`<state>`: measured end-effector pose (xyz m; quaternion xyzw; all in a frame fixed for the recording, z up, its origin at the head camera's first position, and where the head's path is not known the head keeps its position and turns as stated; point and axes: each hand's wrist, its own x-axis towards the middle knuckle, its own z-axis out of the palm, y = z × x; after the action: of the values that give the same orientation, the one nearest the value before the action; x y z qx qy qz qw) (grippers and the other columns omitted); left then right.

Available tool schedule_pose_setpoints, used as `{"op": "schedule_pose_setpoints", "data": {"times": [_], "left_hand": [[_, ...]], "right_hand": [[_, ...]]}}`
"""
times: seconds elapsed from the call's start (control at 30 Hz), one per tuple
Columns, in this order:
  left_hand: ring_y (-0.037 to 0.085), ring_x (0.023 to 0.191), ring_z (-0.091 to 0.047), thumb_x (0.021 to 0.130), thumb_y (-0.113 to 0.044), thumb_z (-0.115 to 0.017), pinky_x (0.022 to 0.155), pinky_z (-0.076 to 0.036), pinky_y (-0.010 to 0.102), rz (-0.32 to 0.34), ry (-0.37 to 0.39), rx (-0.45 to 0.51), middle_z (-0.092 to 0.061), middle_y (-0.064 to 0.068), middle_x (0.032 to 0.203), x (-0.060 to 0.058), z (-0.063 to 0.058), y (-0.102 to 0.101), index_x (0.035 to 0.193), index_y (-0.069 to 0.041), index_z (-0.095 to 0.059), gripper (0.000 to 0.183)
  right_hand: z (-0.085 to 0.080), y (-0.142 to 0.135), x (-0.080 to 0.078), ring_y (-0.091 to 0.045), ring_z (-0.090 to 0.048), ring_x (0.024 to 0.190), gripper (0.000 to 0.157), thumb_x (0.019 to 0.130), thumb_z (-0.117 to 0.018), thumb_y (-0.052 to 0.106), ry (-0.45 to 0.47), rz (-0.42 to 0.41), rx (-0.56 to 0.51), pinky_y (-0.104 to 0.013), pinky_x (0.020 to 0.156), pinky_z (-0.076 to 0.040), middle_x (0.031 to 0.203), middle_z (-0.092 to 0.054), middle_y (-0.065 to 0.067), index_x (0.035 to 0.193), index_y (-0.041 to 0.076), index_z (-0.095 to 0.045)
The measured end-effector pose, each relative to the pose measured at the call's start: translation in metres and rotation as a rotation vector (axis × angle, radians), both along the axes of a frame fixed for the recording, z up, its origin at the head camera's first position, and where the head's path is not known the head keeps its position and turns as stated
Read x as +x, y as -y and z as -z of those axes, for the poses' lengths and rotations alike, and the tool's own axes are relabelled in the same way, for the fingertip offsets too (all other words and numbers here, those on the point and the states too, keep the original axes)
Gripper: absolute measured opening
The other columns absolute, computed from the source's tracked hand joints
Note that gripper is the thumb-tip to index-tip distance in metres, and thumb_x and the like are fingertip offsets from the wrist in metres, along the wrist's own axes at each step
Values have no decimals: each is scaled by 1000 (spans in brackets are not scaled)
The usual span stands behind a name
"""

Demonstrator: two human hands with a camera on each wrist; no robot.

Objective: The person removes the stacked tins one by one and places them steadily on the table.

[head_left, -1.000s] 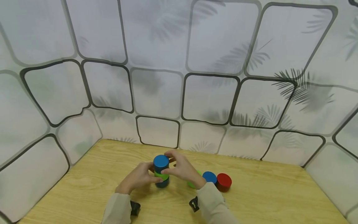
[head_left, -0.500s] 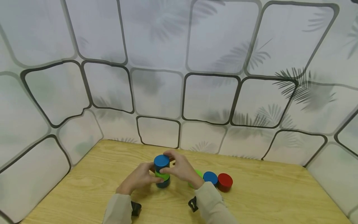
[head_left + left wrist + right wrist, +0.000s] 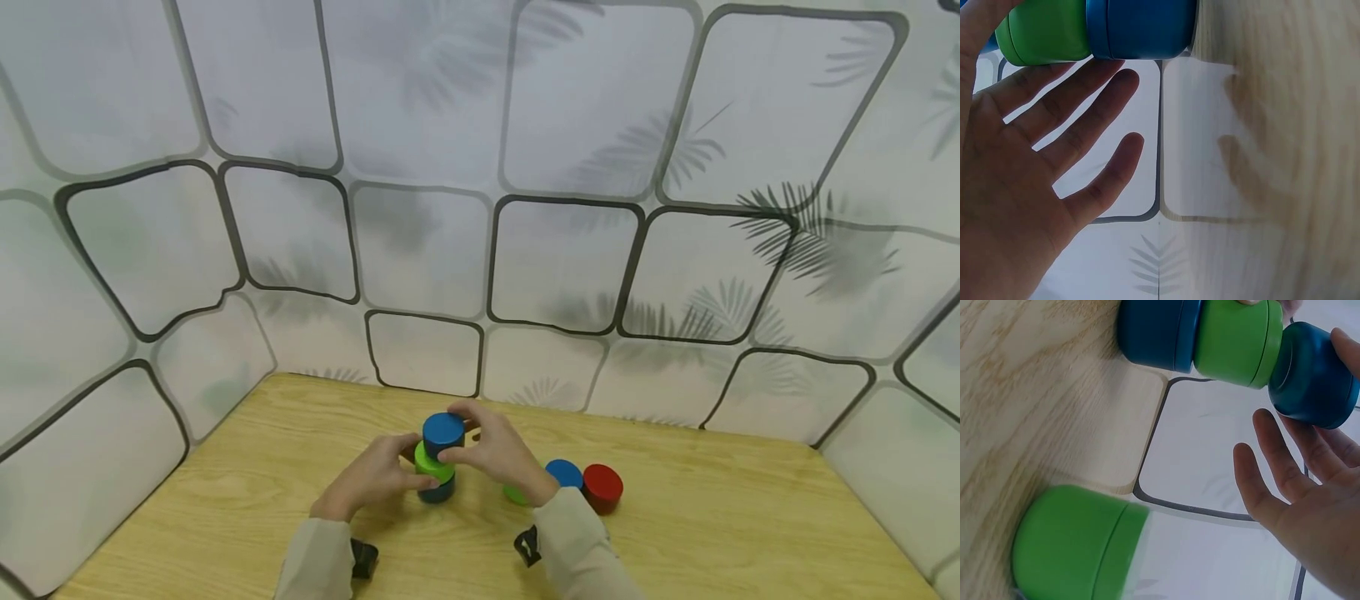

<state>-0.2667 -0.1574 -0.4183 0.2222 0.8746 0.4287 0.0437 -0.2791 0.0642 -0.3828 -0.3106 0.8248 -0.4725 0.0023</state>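
Small round lidded canisters stand stacked in front of me. At the bottom is a dark blue canister (image 3: 437,491), with a green canister (image 3: 433,461) on top of it. My left hand (image 3: 377,477) grips the green one between thumb and fingers; in the left wrist view its lower fingers spread out beside the stack. My right hand (image 3: 495,450) pinches an upper blue canister (image 3: 443,432) by its sides. In the right wrist view that blue canister (image 3: 1313,375) sits offset and tilted against the green canister's lid, its far edge apart from it.
To the right on the wooden table (image 3: 712,517) stand another green canister (image 3: 516,493), partly behind my right wrist, a blue canister (image 3: 564,473) and a red canister (image 3: 602,488). A patterned curtain (image 3: 420,250) closes off the back and sides.
My right hand has moved the upper blue canister rightward, off its centred place above the green one, so more of the green lid shows. My left hand stays put.
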Motion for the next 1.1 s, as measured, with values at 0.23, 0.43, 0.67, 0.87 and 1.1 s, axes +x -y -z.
{"op": "schedule_pose_setpoints", "data": {"times": [0.23,0.43,0.67,0.87,1.1], "left_hand": [[22,100,-63,86,-26,-83,91,-50,57,-14,6,-18,-69,2,108,-2,1,-1,123,-2,-67,47],[22,102,-63,86,-27,-83,92,-50,55,-28,14,-23,-69,1,108,-3,2,-2,125,-2,-66,49],[22,102,-62,86,-29,-83,92,-49,56,-40,13,-32,-68,2,108,0,0,-2,126,-2,-66,51],[22,101,-62,86,-28,-83,91,-49,56,-28,-2,-29,-69,2,108,1,-1,-1,126,-3,-66,50],[23,102,-62,86,-27,-83,92,-49,56,-32,3,-30,-68,3,108,1,0,-2,126,-1,-66,50]], "right_hand": [[-3,-10,1,-35,-61,109,54,87,-83,13,-22,40,10,-59,93,-48,126,-64,-17,133,-1,-58],[-1,-19,1,-36,-62,107,55,85,-84,14,-52,61,29,-60,91,-48,126,-64,-18,132,-1,-58],[0,-30,0,-35,-63,108,55,85,-84,14,-68,81,40,-57,91,-50,123,-65,-17,131,-2,-59],[1,-36,-1,-35,-63,106,55,85,-84,13,-92,78,38,-57,89,-51,123,-64,-18,131,-3,-59],[-1,-42,1,-32,-63,105,52,85,-83,13,-73,93,43,-56,89,-51,123,-65,-15,129,-3,-59]]}}
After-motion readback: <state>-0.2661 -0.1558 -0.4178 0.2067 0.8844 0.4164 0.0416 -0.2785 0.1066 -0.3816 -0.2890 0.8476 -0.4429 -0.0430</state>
